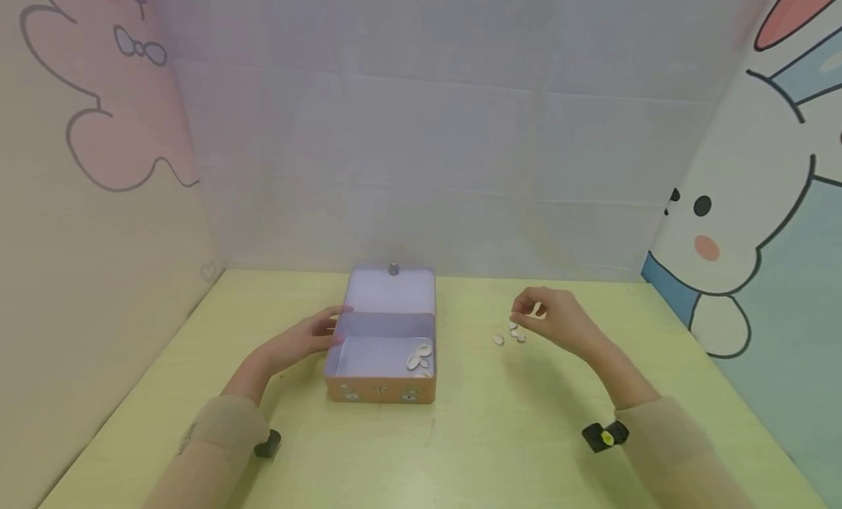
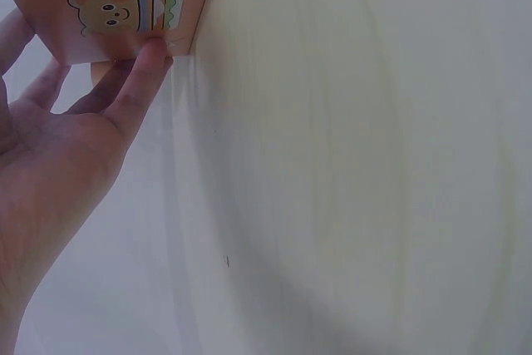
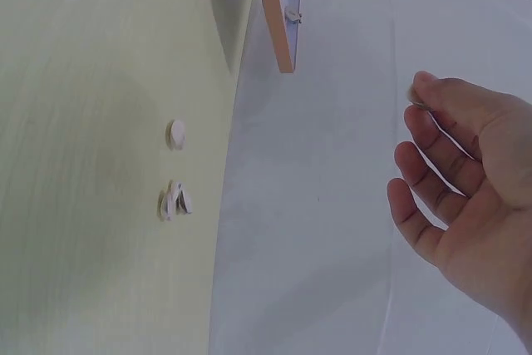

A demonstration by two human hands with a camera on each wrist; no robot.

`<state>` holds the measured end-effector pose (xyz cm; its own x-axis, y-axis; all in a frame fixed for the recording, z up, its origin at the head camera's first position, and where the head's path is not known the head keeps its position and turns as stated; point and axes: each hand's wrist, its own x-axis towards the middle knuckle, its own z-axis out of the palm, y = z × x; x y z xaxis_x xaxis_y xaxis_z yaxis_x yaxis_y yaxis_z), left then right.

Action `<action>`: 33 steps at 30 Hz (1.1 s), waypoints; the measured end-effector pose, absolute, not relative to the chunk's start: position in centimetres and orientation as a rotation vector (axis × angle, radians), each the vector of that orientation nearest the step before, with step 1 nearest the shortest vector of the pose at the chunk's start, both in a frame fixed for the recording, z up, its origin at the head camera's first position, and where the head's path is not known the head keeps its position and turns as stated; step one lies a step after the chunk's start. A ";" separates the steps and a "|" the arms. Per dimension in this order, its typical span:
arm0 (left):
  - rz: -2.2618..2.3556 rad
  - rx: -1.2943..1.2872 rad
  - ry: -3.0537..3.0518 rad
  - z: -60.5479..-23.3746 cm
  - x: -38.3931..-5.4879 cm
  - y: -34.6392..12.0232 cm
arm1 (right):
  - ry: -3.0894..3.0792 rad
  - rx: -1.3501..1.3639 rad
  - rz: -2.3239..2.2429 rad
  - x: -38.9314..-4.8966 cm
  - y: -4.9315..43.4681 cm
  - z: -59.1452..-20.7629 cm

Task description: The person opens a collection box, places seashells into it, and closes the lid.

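Note:
A lidded orange box (image 1: 362, 390) with a pale lilac inside stands open on the table. Several small white shells (image 1: 418, 357) lie in its right part. My left hand (image 1: 305, 341) rests at the box's left side, and in the left wrist view its fingertips (image 2: 150, 56) touch the wall with the bear print. To the right of the box, above the table, my right hand (image 1: 559, 320) pinches a small pale shell (image 3: 416, 97) between thumb and forefinger. Below that hand lie a single shell (image 1: 498, 340) and a small cluster of shells (image 3: 174, 201).
The yellowish wooden table (image 1: 500, 443) ends at a pale cloth backdrop (image 1: 460, 143) behind the box. Printed cartoon panels (image 1: 723, 224) stand on both sides. The box's raised lid (image 1: 391, 291), with a metal clasp, leans back towards the backdrop.

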<state>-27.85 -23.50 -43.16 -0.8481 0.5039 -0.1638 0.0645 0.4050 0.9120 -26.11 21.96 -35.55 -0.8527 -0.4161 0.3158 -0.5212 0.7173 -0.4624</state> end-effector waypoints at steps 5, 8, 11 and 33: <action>1.434 0.497 2.254 -43.3 -27.9 -23.5 | -2.621 0.802 0.848 -25.6 20.9 -35.3; 1.437 0.500 2.253 -43.3 -27.9 -23.5 | -2.580 0.803 0.860 -25.5 20.2 -35.5; 1.437 0.502 2.254 -43.3 -28.0 -23.6 | -2.558 0.790 0.891 -25.4 19.5 -35.6; 1.452 0.494 2.249 -42.8 -27.7 -23.3 | -2.422 0.761 1.219 -25.3 12.2 -37.3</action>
<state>-27.73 -23.34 -42.83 -0.8501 0.5043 -0.1516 0.0694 0.3926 0.9171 -25.32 12.15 -37.28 -0.8052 -0.3145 0.5027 -0.5911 0.4928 -0.6385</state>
